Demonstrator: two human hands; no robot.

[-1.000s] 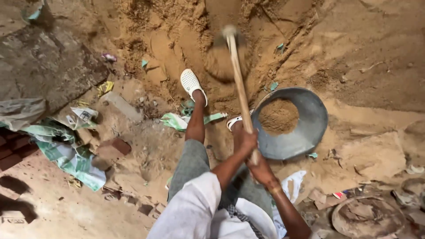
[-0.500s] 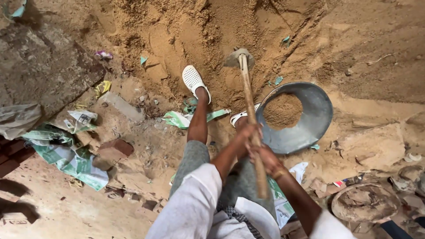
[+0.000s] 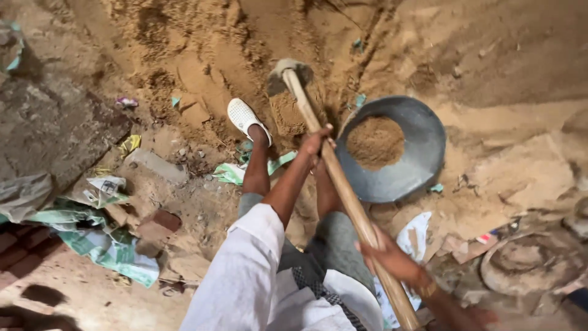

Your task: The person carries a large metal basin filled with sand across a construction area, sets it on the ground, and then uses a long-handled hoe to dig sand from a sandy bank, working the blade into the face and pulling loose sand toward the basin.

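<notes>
— Hands first: where are they?
— Right hand (image 3: 392,260) wraps the hoe (image 3: 343,190) low on the handle, fingers curled shut round it. Left hand (image 3: 316,141) grips higher up, fingers closed.
— And the hoe's blade?
— Down in the sand (image 3: 184,43), just beside the pan (image 3: 422,159) and the white shoe (image 3: 245,116).
</notes>
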